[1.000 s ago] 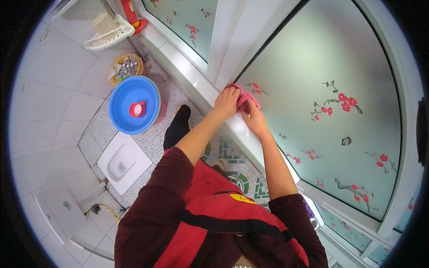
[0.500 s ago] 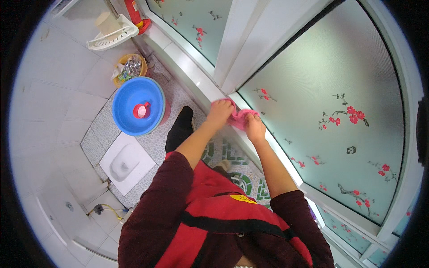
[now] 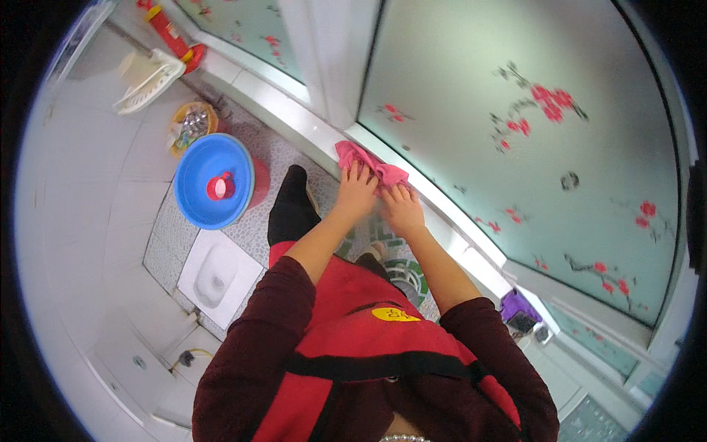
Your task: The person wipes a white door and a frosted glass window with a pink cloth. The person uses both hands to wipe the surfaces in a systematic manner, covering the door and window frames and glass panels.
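A pink cloth (image 3: 389, 174) lies crumpled along the white door-frame ledge, below the frosted glass panel (image 3: 515, 158). My left hand (image 3: 356, 194) has its fingers bent over the cloth's near edge, slightly apart, gripping it. Close beside it, my right hand (image 3: 403, 212) holds the cloth's right end with curled fingers. Both thumbs are mostly hidden. Frosted glass with red blossoms rises just beyond the cloth.
To the left stand a blue basin (image 3: 193, 184) with a red cup (image 3: 220, 187) in it and a yellow waste bin (image 3: 181, 121). A white squat toilet (image 3: 193, 274) is set in the floor. A purple item (image 3: 518, 303) sits at the right.
The cloth, bunched between my hands before, is now more spread along the ledge. My hands have come closer together, fingers reaching over it. The view has shifted slightly.
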`<state>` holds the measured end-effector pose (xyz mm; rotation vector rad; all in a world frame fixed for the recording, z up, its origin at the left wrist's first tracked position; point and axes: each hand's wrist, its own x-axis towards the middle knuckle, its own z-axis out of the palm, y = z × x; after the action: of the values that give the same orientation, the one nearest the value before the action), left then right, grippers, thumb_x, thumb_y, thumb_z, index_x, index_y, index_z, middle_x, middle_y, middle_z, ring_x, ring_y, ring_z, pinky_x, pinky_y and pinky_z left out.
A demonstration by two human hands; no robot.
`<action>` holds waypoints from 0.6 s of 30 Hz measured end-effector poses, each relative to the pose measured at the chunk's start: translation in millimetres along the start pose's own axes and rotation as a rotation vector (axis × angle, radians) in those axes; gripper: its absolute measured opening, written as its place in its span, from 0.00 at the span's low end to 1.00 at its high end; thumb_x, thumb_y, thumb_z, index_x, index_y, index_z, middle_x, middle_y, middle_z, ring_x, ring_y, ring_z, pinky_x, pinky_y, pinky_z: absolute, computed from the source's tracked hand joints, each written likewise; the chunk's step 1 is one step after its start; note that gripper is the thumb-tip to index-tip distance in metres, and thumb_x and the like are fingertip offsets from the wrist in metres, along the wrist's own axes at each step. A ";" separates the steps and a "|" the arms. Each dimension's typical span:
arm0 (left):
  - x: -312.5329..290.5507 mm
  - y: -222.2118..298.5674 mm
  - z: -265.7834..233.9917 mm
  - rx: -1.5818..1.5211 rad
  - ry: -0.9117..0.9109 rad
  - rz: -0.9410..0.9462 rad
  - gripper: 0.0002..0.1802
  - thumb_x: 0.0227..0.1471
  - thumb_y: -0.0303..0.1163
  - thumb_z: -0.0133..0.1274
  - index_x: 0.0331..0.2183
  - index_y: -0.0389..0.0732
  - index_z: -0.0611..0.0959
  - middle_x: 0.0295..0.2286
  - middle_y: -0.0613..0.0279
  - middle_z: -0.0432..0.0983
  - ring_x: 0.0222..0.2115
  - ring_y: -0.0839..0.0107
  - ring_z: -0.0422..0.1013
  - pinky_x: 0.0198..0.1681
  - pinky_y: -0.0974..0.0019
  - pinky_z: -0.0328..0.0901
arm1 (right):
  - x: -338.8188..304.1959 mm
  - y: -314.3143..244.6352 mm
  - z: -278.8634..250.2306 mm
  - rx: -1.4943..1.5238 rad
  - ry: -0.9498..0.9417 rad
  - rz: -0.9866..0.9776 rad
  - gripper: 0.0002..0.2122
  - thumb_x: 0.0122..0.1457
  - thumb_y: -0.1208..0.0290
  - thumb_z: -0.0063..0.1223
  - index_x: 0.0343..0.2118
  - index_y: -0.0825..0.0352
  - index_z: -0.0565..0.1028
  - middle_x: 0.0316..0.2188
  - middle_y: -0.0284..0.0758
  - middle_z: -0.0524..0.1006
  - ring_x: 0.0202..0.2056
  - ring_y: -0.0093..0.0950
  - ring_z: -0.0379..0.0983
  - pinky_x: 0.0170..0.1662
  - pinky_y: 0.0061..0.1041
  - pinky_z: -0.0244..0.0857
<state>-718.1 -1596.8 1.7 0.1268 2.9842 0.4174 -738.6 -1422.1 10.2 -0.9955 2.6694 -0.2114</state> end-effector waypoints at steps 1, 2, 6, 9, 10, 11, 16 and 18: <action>-1.9 13.3 6.6 -0.017 -0.019 0.027 0.33 0.46 0.42 0.56 0.55 0.48 0.72 0.59 0.47 0.57 0.61 0.42 0.49 0.62 0.40 0.43 | -17.3 8.3 0.8 -0.003 -0.005 0.023 0.26 0.53 0.63 0.53 0.57 0.59 0.64 0.59 0.40 0.62 0.62 0.38 0.54 0.63 0.45 0.46; -3.0 27.7 11.5 -0.006 -0.053 0.057 0.33 0.46 0.42 0.56 0.55 0.48 0.72 0.58 0.47 0.57 0.60 0.42 0.50 0.62 0.40 0.43 | -35.3 16.6 1.7 -0.005 -0.009 0.049 0.26 0.53 0.62 0.53 0.57 0.59 0.64 0.59 0.40 0.62 0.62 0.38 0.54 0.63 0.45 0.46; -9.1 88.1 25.4 0.018 -0.162 0.202 0.34 0.44 0.43 0.57 0.55 0.48 0.72 0.56 0.48 0.60 0.60 0.41 0.51 0.61 0.39 0.46 | -106.3 54.1 14.2 -0.067 0.021 0.123 0.27 0.53 0.62 0.53 0.58 0.58 0.65 0.57 0.38 0.65 0.61 0.35 0.55 0.63 0.46 0.46; -14.4 132.4 36.2 0.013 -0.218 0.318 0.35 0.42 0.43 0.58 0.54 0.48 0.72 0.55 0.49 0.62 0.59 0.41 0.52 0.60 0.39 0.48 | -156.9 71.9 11.5 -0.055 0.007 0.209 0.26 0.53 0.62 0.53 0.57 0.59 0.66 0.55 0.38 0.66 0.61 0.36 0.56 0.63 0.46 0.45; -15.4 146.5 39.9 0.012 -0.234 0.356 0.35 0.42 0.43 0.58 0.54 0.48 0.72 0.54 0.49 0.62 0.59 0.42 0.52 0.60 0.39 0.49 | -172.4 78.3 11.1 -0.054 -0.012 0.242 0.26 0.54 0.62 0.53 0.56 0.59 0.66 0.55 0.38 0.66 0.61 0.36 0.56 0.63 0.46 0.45; -16.0 160.1 43.6 -0.015 -0.236 0.396 0.35 0.42 0.43 0.58 0.54 0.48 0.72 0.54 0.49 0.62 0.59 0.42 0.53 0.59 0.40 0.49 | -189.5 83.9 12.8 -0.050 0.015 0.271 0.24 0.54 0.62 0.52 0.55 0.59 0.67 0.54 0.37 0.67 0.60 0.36 0.57 0.64 0.45 0.45; -23.0 234.4 71.1 -0.194 -0.224 0.519 0.37 0.41 0.44 0.59 0.54 0.47 0.71 0.54 0.50 0.62 0.57 0.44 0.55 0.59 0.40 0.50 | -264.6 121.9 16.2 -0.045 0.063 0.440 0.22 0.55 0.66 0.50 0.53 0.63 0.67 0.53 0.40 0.68 0.58 0.39 0.60 0.63 0.44 0.46; -33.0 265.4 76.8 -0.249 -0.207 0.652 0.37 0.41 0.43 0.58 0.55 0.46 0.71 0.54 0.50 0.62 0.57 0.47 0.55 0.58 0.41 0.51 | -296.1 136.7 22.1 -0.007 0.101 0.548 0.21 0.55 0.66 0.50 0.52 0.64 0.67 0.52 0.40 0.69 0.57 0.39 0.61 0.63 0.44 0.47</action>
<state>-657.7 -1325.2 6.0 1.0529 2.5909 0.7745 -602.4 -1125.2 20.0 -0.2306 2.9114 -0.1350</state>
